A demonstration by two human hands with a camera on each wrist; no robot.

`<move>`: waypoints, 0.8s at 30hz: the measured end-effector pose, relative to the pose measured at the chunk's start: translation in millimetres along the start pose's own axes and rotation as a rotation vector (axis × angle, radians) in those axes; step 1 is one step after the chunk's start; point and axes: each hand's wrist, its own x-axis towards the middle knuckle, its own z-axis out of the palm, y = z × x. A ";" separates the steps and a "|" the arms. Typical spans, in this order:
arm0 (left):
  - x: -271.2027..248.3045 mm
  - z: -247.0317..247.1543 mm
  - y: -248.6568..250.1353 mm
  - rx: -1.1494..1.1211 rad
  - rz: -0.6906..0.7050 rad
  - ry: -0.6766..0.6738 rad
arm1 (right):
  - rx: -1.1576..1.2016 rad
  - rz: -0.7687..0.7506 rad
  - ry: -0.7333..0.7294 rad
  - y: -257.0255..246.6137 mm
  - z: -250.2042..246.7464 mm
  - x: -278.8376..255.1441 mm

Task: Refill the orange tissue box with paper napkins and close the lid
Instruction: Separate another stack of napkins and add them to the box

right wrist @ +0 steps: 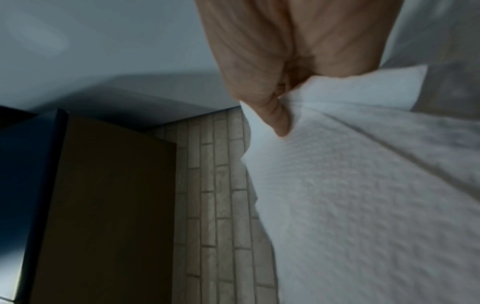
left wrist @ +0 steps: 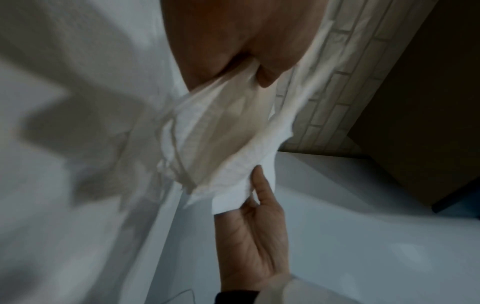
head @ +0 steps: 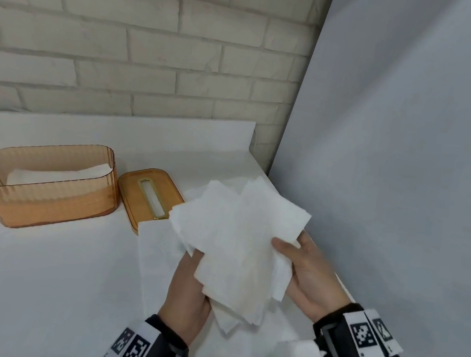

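At far left I see the box [head: 48, 185], a translucent orange tub with ribbed walls and rounded corners, open at the top, standing on the white counter [head: 28, 269]. A low layer of white paper lies inside it. Just right of it, apart from its wall, the lid [head: 149, 197] lies flat on the counter: smooth orange plastic with a long slot down its middle. A flat white sheet [head: 154, 255] lies on the counter below the lid, covering its near corner.

My left hand [head: 187, 291] grips the lower edge of the napkins [head: 235, 246], a loose fanned stack of soft, embossed white squares held above the counter; fingers are under the paper, hidden. My right hand [head: 305, 277] pinches the stack's right edge, thumb on top. A pale brick wall [head: 127, 37] runs behind.
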 end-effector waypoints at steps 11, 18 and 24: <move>-9.2 1.4 -4.1 0.003 0.009 0.074 | 0.029 -0.030 0.162 29.3 13.3 -16.9; -10.3 -4.5 2.8 0.105 0.013 0.109 | -0.473 -0.128 0.206 23.8 20.9 -20.2; -8.1 -14.7 17.9 -0.051 0.006 0.146 | -0.592 -0.319 0.307 -8.9 14.1 -0.7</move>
